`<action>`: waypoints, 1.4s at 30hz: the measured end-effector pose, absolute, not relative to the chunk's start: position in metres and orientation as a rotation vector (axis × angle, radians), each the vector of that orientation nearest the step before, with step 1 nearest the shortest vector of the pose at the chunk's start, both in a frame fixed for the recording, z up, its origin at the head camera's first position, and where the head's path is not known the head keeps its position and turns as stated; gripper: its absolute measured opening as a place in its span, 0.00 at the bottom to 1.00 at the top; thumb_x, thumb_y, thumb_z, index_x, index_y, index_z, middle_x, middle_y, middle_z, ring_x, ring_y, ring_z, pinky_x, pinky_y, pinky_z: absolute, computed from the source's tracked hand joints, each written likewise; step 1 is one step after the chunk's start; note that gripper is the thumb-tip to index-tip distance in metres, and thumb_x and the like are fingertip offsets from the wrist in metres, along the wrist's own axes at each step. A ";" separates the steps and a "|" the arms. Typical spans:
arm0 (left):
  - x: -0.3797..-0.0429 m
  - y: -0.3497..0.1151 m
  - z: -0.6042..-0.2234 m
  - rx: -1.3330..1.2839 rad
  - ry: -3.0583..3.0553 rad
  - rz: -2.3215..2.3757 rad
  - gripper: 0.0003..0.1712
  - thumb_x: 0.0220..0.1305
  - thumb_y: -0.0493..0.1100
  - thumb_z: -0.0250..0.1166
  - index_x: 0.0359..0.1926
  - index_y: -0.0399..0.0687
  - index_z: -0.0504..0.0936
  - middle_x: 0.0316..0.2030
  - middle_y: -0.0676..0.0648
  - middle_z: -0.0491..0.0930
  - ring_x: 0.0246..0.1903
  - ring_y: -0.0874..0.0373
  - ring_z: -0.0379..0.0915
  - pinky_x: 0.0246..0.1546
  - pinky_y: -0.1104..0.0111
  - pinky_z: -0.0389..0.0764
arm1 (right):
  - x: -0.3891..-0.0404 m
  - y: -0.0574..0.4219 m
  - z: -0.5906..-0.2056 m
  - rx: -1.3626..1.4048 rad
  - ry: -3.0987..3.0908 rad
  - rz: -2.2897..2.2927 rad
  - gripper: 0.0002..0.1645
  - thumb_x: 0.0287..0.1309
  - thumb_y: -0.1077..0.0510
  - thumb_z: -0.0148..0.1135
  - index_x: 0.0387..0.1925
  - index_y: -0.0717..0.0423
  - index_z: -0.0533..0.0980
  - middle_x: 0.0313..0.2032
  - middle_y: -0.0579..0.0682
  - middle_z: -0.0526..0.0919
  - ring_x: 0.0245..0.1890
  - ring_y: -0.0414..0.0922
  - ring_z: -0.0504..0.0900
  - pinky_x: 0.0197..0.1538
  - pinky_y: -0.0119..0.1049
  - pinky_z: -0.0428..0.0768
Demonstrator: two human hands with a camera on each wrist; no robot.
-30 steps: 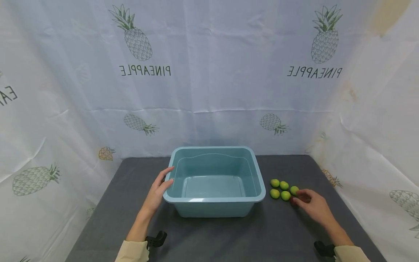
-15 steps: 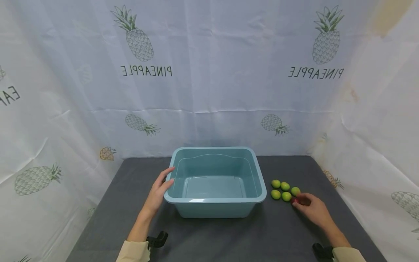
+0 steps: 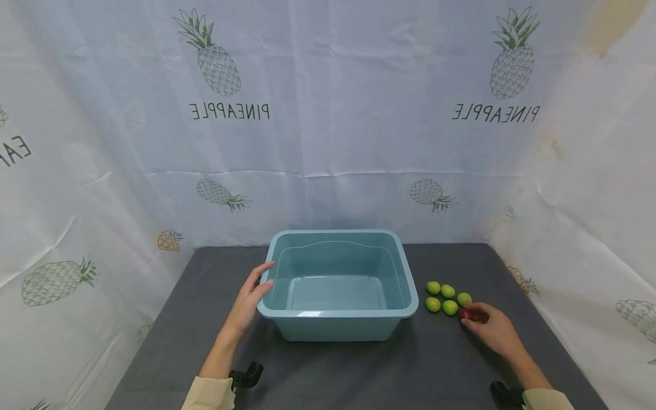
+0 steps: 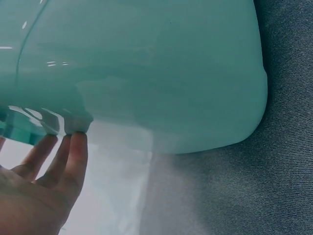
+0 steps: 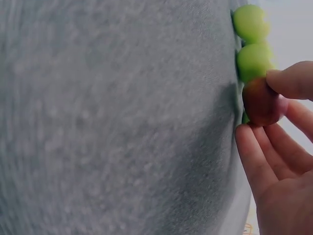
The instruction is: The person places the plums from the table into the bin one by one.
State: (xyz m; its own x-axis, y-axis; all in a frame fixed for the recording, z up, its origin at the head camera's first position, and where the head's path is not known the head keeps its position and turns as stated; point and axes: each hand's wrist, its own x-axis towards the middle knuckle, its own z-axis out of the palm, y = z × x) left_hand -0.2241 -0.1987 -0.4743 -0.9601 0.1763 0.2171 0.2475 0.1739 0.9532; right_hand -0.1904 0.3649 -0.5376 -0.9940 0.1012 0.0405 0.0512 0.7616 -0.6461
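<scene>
A light-blue plastic basin [image 3: 338, 328] stands on the dark table. My left hand [image 3: 247, 299] holds its left rim, with the thumb over the edge; in the left wrist view the fingers [image 4: 74, 164] curl under the rim from outside. To the right of the basin, my right hand [image 3: 493, 328] pinches a small, round, dark red fruit [image 3: 465, 314] that looks like a plum. In the right wrist view the thumb lies on top of the plum [image 5: 264, 104] and the fingertips sit below it. Several small yellow-green fruits, like limes [image 3: 433, 304], lie just left of it.
The dark grey cloth-covered table [image 3: 328, 376] ends against a white curtain [image 3: 328, 142] printed with pineapples, which hangs behind and along both sides. Black straps [image 3: 247, 376] circle both wrists. The basin's inside shows only its bare floor.
More of the red plum shows between the right thumb and fingers than a second ago. The left hand and the basin stay in place; the whole view has shifted slightly.
</scene>
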 end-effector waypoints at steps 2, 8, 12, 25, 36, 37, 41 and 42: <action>-0.224 -0.199 -0.475 -0.447 -2.354 -1.931 0.27 0.81 0.45 0.49 0.76 0.47 0.61 0.78 0.38 0.48 0.76 0.37 0.43 0.65 0.36 0.55 | -0.190 0.364 -0.536 -0.139 -2.874 1.079 0.29 0.61 0.55 0.71 0.57 0.70 0.76 0.48 0.66 0.83 0.46 0.60 0.83 0.42 0.47 0.80; -0.225 -0.200 -0.476 -0.455 -2.346 -1.911 0.27 0.81 0.45 0.48 0.76 0.48 0.62 0.78 0.39 0.50 0.76 0.38 0.46 0.64 0.37 0.57 | -0.190 0.358 -0.531 -0.113 -2.834 1.140 0.30 0.64 0.54 0.69 0.60 0.69 0.75 0.52 0.68 0.80 0.50 0.62 0.82 0.43 0.46 0.81; -0.226 -0.198 -0.478 -0.468 -2.348 -1.913 0.27 0.81 0.44 0.48 0.76 0.47 0.61 0.78 0.38 0.50 0.76 0.38 0.46 0.64 0.37 0.58 | -0.187 0.357 -0.527 -0.089 -2.807 1.153 0.28 0.63 0.57 0.69 0.60 0.68 0.75 0.51 0.68 0.80 0.49 0.63 0.82 0.41 0.42 0.81; -0.227 -0.196 -0.478 -0.437 -2.351 -1.926 0.27 0.80 0.45 0.48 0.76 0.48 0.62 0.78 0.39 0.49 0.76 0.39 0.46 0.64 0.38 0.57 | -0.183 0.337 -0.501 0.005 -2.736 1.175 0.29 0.65 0.48 0.69 0.59 0.62 0.78 0.50 0.59 0.84 0.44 0.43 0.83 0.42 0.32 0.80; -0.227 -0.197 -0.478 -0.432 -2.352 -1.916 0.27 0.80 0.45 0.48 0.75 0.48 0.62 0.78 0.39 0.51 0.75 0.39 0.49 0.63 0.39 0.60 | -0.187 0.316 -0.475 0.102 -2.664 1.185 0.25 0.65 0.50 0.69 0.58 0.59 0.79 0.50 0.58 0.84 0.46 0.42 0.83 0.42 0.29 0.80; -0.227 -0.197 -0.478 -0.431 -2.350 -1.919 0.27 0.80 0.45 0.48 0.75 0.48 0.62 0.78 0.39 0.50 0.75 0.39 0.49 0.63 0.39 0.60 | -0.187 0.314 -0.472 0.103 -2.665 1.188 0.25 0.65 0.50 0.69 0.58 0.59 0.79 0.50 0.57 0.84 0.46 0.41 0.83 0.43 0.29 0.80; -0.226 -0.197 -0.478 -0.423 -2.347 -1.926 0.27 0.80 0.45 0.48 0.75 0.49 0.62 0.78 0.39 0.50 0.75 0.39 0.48 0.63 0.38 0.59 | -0.186 0.305 -0.462 0.121 -2.662 1.199 0.25 0.66 0.49 0.69 0.59 0.58 0.79 0.51 0.57 0.83 0.46 0.35 0.81 0.45 0.25 0.79; -0.226 -0.197 -0.478 -0.420 -2.347 -1.926 0.27 0.80 0.45 0.48 0.75 0.49 0.62 0.78 0.39 0.50 0.75 0.39 0.48 0.64 0.38 0.58 | -0.186 0.303 -0.460 0.125 -2.661 1.191 0.25 0.66 0.49 0.69 0.59 0.59 0.79 0.51 0.57 0.83 0.46 0.34 0.80 0.45 0.24 0.78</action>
